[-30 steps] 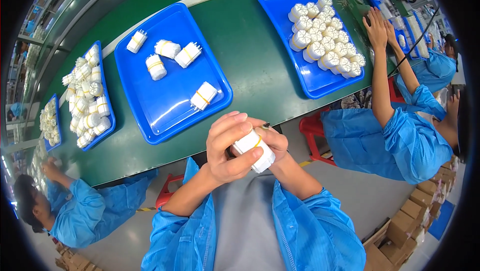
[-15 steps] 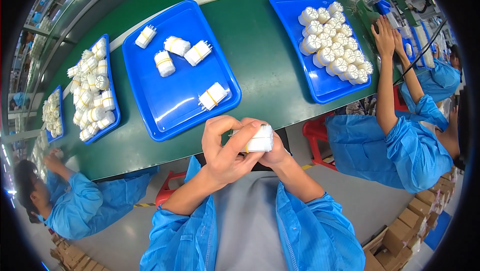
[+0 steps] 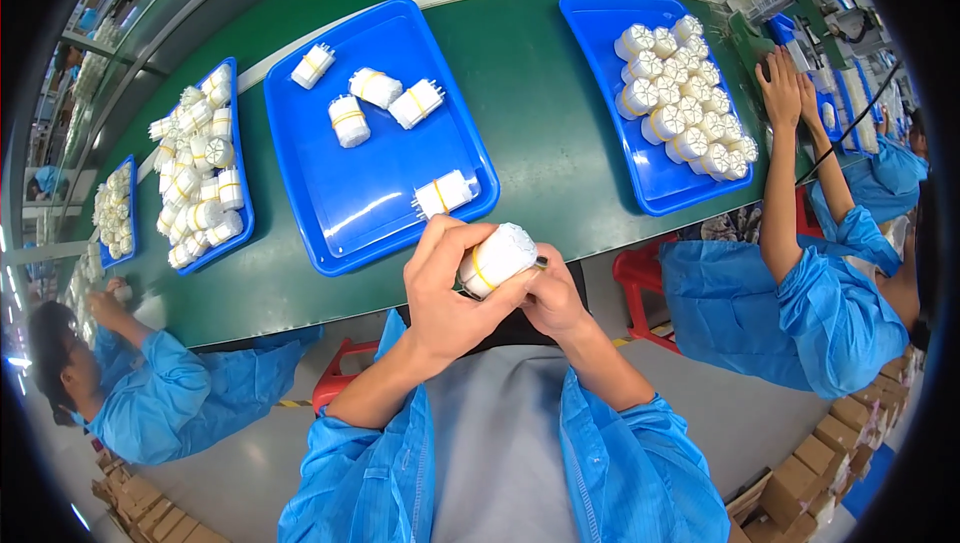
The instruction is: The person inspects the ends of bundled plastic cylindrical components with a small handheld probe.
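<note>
My left hand (image 3: pixel 445 288) is closed around a white cylindrical bundle (image 3: pixel 505 251) with a yellow band around it. The bundle is tilted, with one rounded white end turned up. On its other side, my right hand (image 3: pixel 556 298) is closed in a pinch, close against the bundle. A small dark piece (image 3: pixel 541 263) shows at its fingertips, too little of it visible to name. Beyond my hands, a blue tray (image 3: pixel 345 193) holds several more banded white bundles (image 3: pixel 349 122). One banded bundle (image 3: pixel 446 193) in its near right corner lies just past my left hand.
A blue tray (image 3: pixel 655 183) with upright bundles in rows stands at right, and another tray (image 3: pixel 240 228) heaped with bundles at left. All rest on the green table (image 3: pixel 530 133). Co-workers in blue sit on both sides; one's hands (image 3: pixel 782 93) are on the table at right.
The bundle in my left hand has been turned, from lying sideways to one end facing up. My right hand's fingertips and the dark piece now show beside it. The view has shifted slightly.
</note>
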Action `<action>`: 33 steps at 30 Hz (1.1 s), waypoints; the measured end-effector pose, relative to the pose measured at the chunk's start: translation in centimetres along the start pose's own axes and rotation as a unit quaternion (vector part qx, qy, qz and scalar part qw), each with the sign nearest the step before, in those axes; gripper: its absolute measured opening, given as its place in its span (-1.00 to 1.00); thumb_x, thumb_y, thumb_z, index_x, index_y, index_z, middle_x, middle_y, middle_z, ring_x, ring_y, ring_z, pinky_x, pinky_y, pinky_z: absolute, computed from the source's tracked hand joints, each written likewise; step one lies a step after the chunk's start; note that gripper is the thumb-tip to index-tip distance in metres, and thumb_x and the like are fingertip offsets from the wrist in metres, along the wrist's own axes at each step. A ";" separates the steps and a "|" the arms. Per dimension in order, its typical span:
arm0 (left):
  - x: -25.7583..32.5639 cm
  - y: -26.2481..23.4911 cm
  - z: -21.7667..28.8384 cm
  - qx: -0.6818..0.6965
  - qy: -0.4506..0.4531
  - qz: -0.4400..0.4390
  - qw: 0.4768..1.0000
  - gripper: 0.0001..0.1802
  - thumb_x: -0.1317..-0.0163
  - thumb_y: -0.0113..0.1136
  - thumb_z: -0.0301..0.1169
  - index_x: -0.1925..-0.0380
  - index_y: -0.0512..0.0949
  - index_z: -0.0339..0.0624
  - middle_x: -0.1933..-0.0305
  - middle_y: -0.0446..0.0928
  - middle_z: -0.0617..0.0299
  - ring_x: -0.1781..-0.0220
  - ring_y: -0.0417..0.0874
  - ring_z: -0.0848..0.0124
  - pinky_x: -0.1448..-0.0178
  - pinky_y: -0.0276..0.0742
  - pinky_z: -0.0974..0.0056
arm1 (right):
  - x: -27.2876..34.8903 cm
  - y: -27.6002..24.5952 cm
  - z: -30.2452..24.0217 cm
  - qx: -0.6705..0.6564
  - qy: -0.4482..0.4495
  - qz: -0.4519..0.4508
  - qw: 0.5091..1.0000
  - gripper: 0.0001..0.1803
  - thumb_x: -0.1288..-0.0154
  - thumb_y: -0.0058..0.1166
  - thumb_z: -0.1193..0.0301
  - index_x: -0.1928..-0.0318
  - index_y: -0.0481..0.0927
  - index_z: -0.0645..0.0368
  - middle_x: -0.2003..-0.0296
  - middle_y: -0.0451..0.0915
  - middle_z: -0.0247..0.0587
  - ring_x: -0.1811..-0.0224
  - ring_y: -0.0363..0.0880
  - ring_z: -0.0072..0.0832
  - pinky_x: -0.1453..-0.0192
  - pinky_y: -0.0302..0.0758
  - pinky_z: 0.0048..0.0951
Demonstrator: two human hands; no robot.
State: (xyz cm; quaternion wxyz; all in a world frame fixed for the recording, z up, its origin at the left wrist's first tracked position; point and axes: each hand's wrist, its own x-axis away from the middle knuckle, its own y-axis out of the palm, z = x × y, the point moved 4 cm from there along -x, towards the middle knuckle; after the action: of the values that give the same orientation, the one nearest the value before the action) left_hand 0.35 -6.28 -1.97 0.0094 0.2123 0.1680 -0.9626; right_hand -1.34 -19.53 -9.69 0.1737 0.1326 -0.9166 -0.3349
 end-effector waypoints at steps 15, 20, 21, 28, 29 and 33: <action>1.2 0.4 -2.4 0.367 -0.264 -0.083 0.888 -0.64 -0.32 0.30 -0.36 0.01 0.48 -0.37 0.20 0.61 0.17 0.29 0.64 0.52 0.26 0.57 0.41 | -0.4 -0.5 -2.7 -0.006 -0.056 -0.022 0.998 -0.61 -0.43 0.03 0.32 0.57 0.28 0.08 0.67 0.18 -0.53 0.64 0.03 -0.73 0.54 -0.06 -0.56; 1.3 0.8 -2.2 0.414 -0.271 -0.131 0.859 -0.41 -0.41 0.07 0.04 -0.06 0.43 -0.33 0.26 0.61 0.03 0.40 0.67 0.36 0.41 0.58 0.35 | -0.7 -1.2 -2.7 -0.018 -0.057 -0.002 0.998 -0.61 -0.44 0.03 0.32 0.56 0.29 0.08 0.68 0.18 -0.52 0.65 0.05 -0.73 0.58 -0.06 -0.56; 1.4 0.8 -2.0 0.414 -0.271 -0.132 0.859 -0.41 -0.41 0.07 0.04 -0.06 0.43 -0.33 0.26 0.61 0.03 0.40 0.67 0.36 0.41 0.58 0.35 | -0.7 -1.3 -2.7 -0.017 -0.059 0.000 0.998 -0.61 -0.44 0.03 0.32 0.56 0.28 0.08 0.68 0.18 -0.52 0.65 0.05 -0.72 0.58 -0.05 -0.56; 1.4 1.1 -1.3 0.444 -0.245 -0.149 0.849 -0.30 -0.42 0.00 0.12 -0.14 0.40 -0.38 0.22 0.61 -0.08 0.33 0.71 0.27 0.35 0.63 0.31 | -0.8 -1.1 -2.8 0.008 -0.068 0.009 0.998 -0.61 -0.43 0.04 0.31 0.56 0.27 0.08 0.68 0.18 -0.51 0.65 0.05 -0.72 0.57 -0.04 -0.56; 1.4 1.0 -1.1 0.446 -0.243 -0.156 0.847 -0.29 -0.42 -0.01 0.13 -0.15 0.39 -0.38 0.21 0.61 -0.09 0.31 0.72 0.26 0.34 0.64 0.30 | -0.8 -1.1 -2.8 0.008 -0.067 0.009 0.998 -0.61 -0.43 0.04 0.31 0.56 0.27 0.08 0.68 0.18 -0.51 0.65 0.05 -0.72 0.57 -0.04 -0.56; 1.2 1.4 -0.6 0.447 -0.285 -0.136 0.837 -0.27 -0.43 -0.06 0.16 -0.16 0.39 -0.38 0.23 0.61 -0.06 0.38 0.68 0.31 0.36 0.60 0.34 | -0.4 -1.1 -3.8 -0.007 -0.126 -0.002 0.992 -0.53 -0.47 -0.08 0.23 0.62 0.21 0.05 0.69 0.16 -0.47 0.65 0.07 -0.63 0.55 0.00 -0.50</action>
State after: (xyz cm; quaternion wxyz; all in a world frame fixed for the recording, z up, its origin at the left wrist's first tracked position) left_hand -0.40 -7.40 -3.40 -0.1702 -0.1150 -0.2638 -0.9424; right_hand 0.73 -22.30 -7.79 0.0568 0.0896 -0.9286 -0.3556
